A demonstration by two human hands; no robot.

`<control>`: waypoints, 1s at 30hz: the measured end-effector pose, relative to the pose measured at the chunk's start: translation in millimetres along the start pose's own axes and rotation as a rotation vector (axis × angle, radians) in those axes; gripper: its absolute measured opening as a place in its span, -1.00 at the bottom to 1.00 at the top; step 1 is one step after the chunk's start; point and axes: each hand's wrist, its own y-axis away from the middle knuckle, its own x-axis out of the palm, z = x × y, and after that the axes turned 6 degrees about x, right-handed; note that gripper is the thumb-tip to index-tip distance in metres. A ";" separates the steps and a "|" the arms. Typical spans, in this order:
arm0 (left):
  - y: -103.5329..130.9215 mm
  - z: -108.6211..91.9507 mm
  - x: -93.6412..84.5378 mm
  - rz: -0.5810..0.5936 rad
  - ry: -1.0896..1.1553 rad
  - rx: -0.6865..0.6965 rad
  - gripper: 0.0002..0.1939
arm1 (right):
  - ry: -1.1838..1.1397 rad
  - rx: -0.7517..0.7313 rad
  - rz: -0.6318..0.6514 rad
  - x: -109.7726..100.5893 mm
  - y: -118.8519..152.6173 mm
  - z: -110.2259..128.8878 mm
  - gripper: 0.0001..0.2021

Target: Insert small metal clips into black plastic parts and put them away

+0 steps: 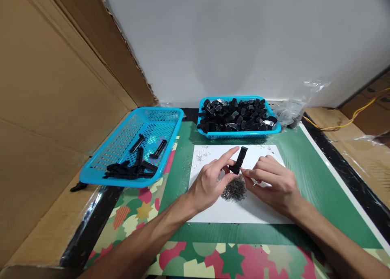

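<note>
Over the white sheet [207,205], my left hand [210,181] holds a black plastic part [239,160] between thumb and fingers, its long end tilted up. My right hand [274,183] is closed, with its thumb and index fingertip at the lower right side of the black part. A thin light-coloured piece [256,182] shows between its fingers; what the fingertips pinch is too small to tell. Below both hands lies a pile of small metal pieces [234,190] on the sheet.
A blue basket [87,171] at the left holds several long black parts [138,165]. Another blue basket [240,135] at the back is full of black pieces [240,116]. Clear plastic bags [289,113] stand beside it. Cardboard [55,88] rises at the left; a yellow cable [350,122] runs at the right.
</note>
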 end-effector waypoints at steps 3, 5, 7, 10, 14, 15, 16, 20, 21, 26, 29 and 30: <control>0.3 0.7 0.5 -0.016 -0.063 0.054 -0.47 | 0.008 -0.018 0.024 0.4 1.2 -1.8 -0.86; 0.8 1.0 0.6 -0.008 -0.088 0.071 -0.49 | 0.010 -0.030 0.032 0.7 2.2 -2.6 -0.86; 1.1 1.2 0.5 -0.001 -0.103 0.078 -0.48 | 0.006 -0.039 0.034 1.2 2.9 -3.2 -0.85; 1.3 1.6 0.3 -0.006 -0.110 0.091 -0.49 | -0.007 -0.040 0.044 1.3 3.0 -3.7 -0.84; 1.4 3.2 0.2 0.019 -0.099 0.086 -0.51 | -0.034 -0.027 0.090 0.1 2.0 -4.1 -0.84; 1.4 3.7 0.1 0.030 -0.096 0.083 -0.51 | -0.047 -0.017 0.106 -0.2 2.0 -4.2 -0.84; 1.4 4.0 -0.1 0.043 -0.093 0.079 -0.51 | -0.062 -0.004 0.120 -0.4 2.3 -4.4 -0.85; -0.3 3.7 -1.6 0.090 -0.092 0.065 -0.52 | -0.092 0.040 0.147 -1.6 3.7 -6.8 -0.84; -1.1 3.2 -2.0 0.102 -0.089 0.060 -0.52 | -0.088 0.045 0.151 -2.3 3.8 -7.9 -0.85; -5.1 0.7 -3.3 0.149 -0.094 0.030 -0.55 | -0.076 0.035 0.164 -6.7 1.8 -15.8 -0.86; -6.9 -1.4 -4.1 0.188 -0.111 0.070 -0.60 | -0.042 0.013 0.150 -7.7 1.8 -19.9 -0.85; -7.5 -2.4 -4.5 0.204 -0.115 0.079 -0.62 | -0.029 0.007 0.149 -7.7 2.1 -20.9 -0.84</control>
